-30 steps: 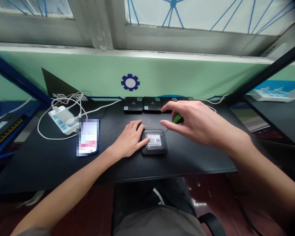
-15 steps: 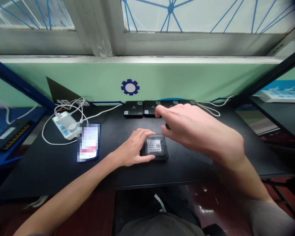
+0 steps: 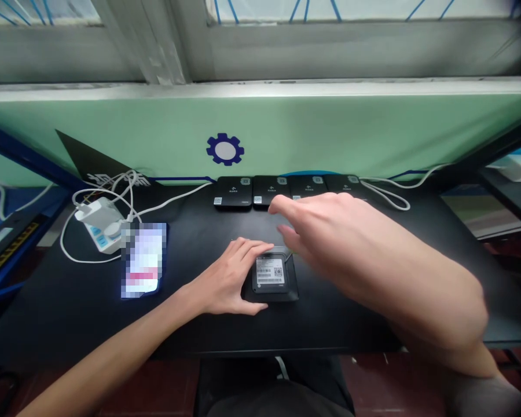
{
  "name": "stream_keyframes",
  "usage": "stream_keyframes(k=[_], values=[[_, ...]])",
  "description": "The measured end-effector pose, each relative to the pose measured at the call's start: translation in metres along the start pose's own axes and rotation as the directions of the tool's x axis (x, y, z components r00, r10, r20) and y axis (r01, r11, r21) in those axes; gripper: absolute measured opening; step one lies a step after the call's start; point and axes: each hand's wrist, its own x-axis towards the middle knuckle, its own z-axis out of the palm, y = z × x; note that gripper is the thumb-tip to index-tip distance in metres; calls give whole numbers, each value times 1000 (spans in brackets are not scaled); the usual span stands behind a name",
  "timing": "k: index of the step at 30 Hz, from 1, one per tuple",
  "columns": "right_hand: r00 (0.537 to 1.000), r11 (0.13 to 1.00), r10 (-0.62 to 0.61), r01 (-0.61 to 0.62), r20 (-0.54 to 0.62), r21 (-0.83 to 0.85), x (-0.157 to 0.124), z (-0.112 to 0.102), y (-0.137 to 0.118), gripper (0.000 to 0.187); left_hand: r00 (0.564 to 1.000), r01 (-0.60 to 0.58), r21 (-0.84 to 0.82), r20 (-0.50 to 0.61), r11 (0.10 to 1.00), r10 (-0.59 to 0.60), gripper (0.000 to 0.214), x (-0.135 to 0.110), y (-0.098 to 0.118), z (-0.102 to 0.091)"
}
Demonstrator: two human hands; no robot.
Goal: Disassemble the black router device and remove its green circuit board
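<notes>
A square black electronic box (image 3: 290, 286) lies flat on the desk, its underside with a white printed label facing up. My left hand (image 3: 230, 281) wraps round its left side, fingers at the far edge and thumb at the near edge. Over the box's far right corner, my right hand (image 3: 316, 223) is closed round a screwdriver, palm down. Only the thin shaft of the screwdriver (image 3: 289, 256) shows, slanting down to that corner; its handle is hidden by the hand.
Several similar black boxes (image 3: 233, 193) stand in a row along the green wall panel. To the left are a lit phone (image 3: 144, 260) and a white power strip (image 3: 106, 231) with tangled white cables. Another white cable (image 3: 391, 200) lies at the back right.
The camera view has tilted down and come closer. My left hand still holds the box, and my right hand keeps its place over the far right corner, turned slightly.
</notes>
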Motion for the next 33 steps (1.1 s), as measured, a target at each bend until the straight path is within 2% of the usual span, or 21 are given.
stream_keyframes(k=[3,7,10,13,16,18,22,24,26,30,33], values=[[998,984,-55,55,-4,171,-6,-5,7,52,1000,-5,-2,2,1000,5,113,1,0,-2],[999,962,-36,32,12,272,-11,-11,12,48,999,36,9,-28,999,-35,111,2,-3,-6],[1000,968,-20,15,15,252,-4,-8,14,41,997,70,19,-44,997,-69,108,2,-7,-9],[999,989,41,-43,21,145,8,0,14,40,996,72,32,-62,997,-70,107,2,-10,-10],[996,995,90,-90,7,53,15,5,12,27,995,73,32,-69,997,-71,107,2,-10,-10],[999,995,53,-53,1,87,15,4,11,17,995,80,24,-67,997,-78,107,2,-9,-11],[999,975,-45,47,-16,216,12,-1,12,36,994,81,10,-67,997,-80,107,3,-8,-11],[998,975,-61,63,-14,215,12,-2,12,35,994,81,3,-73,997,-81,107,3,-9,-9],[999,984,-36,36,-5,174,13,-2,13,29,994,79,-3,-80,997,-79,108,2,-11,-7],[998,992,65,-63,-21,110,17,3,14,29,994,64,2,-90,998,-63,111,1,-14,-5],[999,989,46,-43,-15,144,19,3,15,16,995,64,-1,-74,998,-64,110,2,-13,-8]])
